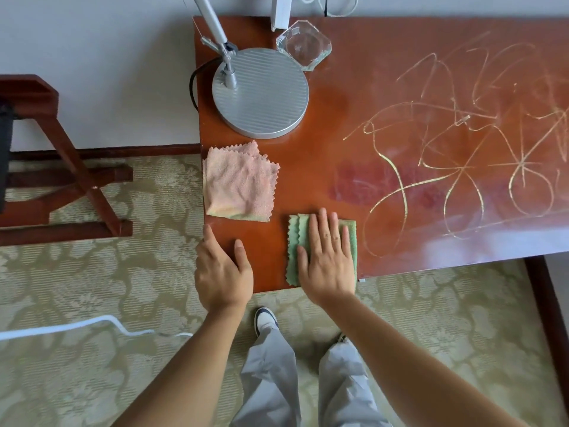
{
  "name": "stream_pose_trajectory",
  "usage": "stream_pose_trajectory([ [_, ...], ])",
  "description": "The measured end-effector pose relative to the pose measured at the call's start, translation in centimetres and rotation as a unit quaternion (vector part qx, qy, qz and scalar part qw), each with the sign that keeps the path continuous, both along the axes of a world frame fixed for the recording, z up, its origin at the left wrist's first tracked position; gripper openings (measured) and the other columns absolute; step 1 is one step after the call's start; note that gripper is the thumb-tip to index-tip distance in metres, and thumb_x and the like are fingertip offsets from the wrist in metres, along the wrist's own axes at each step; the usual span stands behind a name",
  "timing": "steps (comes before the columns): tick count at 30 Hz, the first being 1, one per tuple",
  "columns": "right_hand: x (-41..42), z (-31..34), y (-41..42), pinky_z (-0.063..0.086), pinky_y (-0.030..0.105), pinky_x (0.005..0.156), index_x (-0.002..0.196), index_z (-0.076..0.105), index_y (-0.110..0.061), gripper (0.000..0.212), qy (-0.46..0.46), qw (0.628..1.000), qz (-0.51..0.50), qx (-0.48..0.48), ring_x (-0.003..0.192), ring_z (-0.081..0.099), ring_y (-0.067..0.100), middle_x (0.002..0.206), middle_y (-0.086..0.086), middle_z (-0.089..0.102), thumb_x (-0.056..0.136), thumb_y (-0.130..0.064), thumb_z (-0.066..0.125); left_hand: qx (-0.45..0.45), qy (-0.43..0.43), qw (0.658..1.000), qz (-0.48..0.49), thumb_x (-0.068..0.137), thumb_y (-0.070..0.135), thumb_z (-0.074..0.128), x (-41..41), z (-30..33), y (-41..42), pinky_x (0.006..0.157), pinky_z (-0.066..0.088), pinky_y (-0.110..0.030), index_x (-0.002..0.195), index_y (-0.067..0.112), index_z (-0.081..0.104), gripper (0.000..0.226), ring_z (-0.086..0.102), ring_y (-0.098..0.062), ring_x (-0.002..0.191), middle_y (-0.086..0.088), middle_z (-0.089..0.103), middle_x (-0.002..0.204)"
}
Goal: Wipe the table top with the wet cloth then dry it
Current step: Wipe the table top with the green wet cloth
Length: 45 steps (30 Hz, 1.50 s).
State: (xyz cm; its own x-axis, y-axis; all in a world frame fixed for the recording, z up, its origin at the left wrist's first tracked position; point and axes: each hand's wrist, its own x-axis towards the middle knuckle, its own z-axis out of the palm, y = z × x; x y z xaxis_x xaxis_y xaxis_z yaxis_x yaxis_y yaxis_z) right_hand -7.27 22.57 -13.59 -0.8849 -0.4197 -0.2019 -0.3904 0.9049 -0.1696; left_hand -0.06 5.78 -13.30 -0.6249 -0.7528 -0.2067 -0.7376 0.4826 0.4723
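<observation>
**A:** What sat closest to the lens?

**B:** My own forearms, and below them grey trousers (271, 374) and one shoe (265, 318) on the patterned carpet (92, 272). Past those, my left hand (222, 272) rested over the counter's near corner, fingers loose, holding nothing. My right hand (327, 260) lay flat on the green cloth (292, 241), fingers straight and spread, pressing rather than gripping.

**B:** And the cloth sat at the counter's (338, 118) front edge, just right of that corner.

**A:** How did you judge it would handle?

**B:** Soft, light and limp, folded into layers. I couldn't tell by looking whether it was the wet one. I reckoned a flat palm was the right hold, since pinching a corner would let it bunch up and drag. On that glossy wood I expected it to slide easily.

**A:** What else was there?

**B:** A pink cloth (240, 183), folded, lay near the left edge behind my left hand, apart from the green one. Behind it stood a lamp base (261, 90), round and metal, with a glass dish (303, 44) touching or just beside its far rim.

**A:** Anything in the way?

**B:** Yellow scribbles (462, 149) covered the right stretch, with a reddish smear (385, 183) near them; that path was open. The lamp and the dish looked awkward, the dish breakable, so I judged wiping there would need care.
</observation>
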Motion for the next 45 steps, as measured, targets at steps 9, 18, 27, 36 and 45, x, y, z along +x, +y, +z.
stream_pose_trajectory([
  [9, 0.0, -0.4, -1.8, -0.013, 0.042, 0.126, 0.162, 0.001, -0.012, 0.067, 0.002, 0.996, -0.084, -0.004, 0.156, -0.015, 0.027, 0.169, 0.006, -0.009, 0.106, -0.048, 0.008, -0.037, -0.001, 0.999, -0.007, 0.099, 0.045, 0.040, -0.1, 0.0, 0.1, 0.062, 0.053, -0.047, 0.151, 0.005, 0.036, 0.065, 0.063, -0.043, 0.089, -0.025, 0.057, 0.119],
  [18, -1.4, 0.2, 2.2, -0.012, 0.039, 0.126, 0.159, -0.004, -0.014, 0.068, -0.016, 1.000, -0.022, 0.003, 0.154, -0.018, 0.019, 0.169, 0.003, -0.005, 0.104, -0.052, 0.008, -0.038, -0.080, 0.994, 0.065, 0.103, 0.046, 0.042, -2.7, 0.3, 4.2, 0.119, 0.014, -0.059, 0.158, 0.014, 0.028, 0.065, 0.007, -0.040, 0.155, -0.024, 0.011, 0.167],
  [27, -9.0, -0.4, -4.2, -0.015, 0.041, 0.125, 0.163, 0.000, -0.017, 0.066, 0.000, 0.999, 0.035, 0.000, 0.156, -0.016, 0.021, 0.170, 0.002, -0.009, 0.105, -0.049, 0.006, -0.114, -0.041, 0.983, 0.135, 0.099, 0.042, 0.043, -3.9, -1.8, 5.2, 0.116, 0.022, -0.062, 0.148, 0.009, 0.044, 0.059, 0.029, -0.045, 0.147, -0.027, 0.030, 0.159],
  [36, -13.9, -0.4, -6.5, -0.009, 0.043, 0.127, 0.164, 0.003, -0.020, 0.068, 0.004, 0.999, 0.031, -0.011, 0.157, -0.012, 0.021, 0.172, 0.001, -0.003, 0.104, -0.051, 0.008, -0.147, -0.041, 0.979, 0.134, 0.099, 0.042, 0.043, -3.7, -2.6, 5.3, 0.115, 0.023, -0.060, 0.147, 0.008, 0.047, 0.059, 0.033, -0.046, 0.144, -0.029, 0.033, 0.157],
  [45, -0.3, -0.2, 2.8, 0.005, 0.048, 0.126, 0.163, 0.018, -0.018, 0.065, -0.010, 1.000, 0.010, 0.011, 0.158, 0.002, 0.024, 0.171, 0.004, 0.010, 0.106, -0.048, 0.022, -0.119, -0.040, 0.983, 0.136, 0.100, 0.045, 0.041, -3.8, -2.1, 5.4, 0.117, 0.021, -0.061, 0.151, 0.011, 0.042, 0.061, 0.029, -0.045, 0.147, -0.029, 0.029, 0.160],
])
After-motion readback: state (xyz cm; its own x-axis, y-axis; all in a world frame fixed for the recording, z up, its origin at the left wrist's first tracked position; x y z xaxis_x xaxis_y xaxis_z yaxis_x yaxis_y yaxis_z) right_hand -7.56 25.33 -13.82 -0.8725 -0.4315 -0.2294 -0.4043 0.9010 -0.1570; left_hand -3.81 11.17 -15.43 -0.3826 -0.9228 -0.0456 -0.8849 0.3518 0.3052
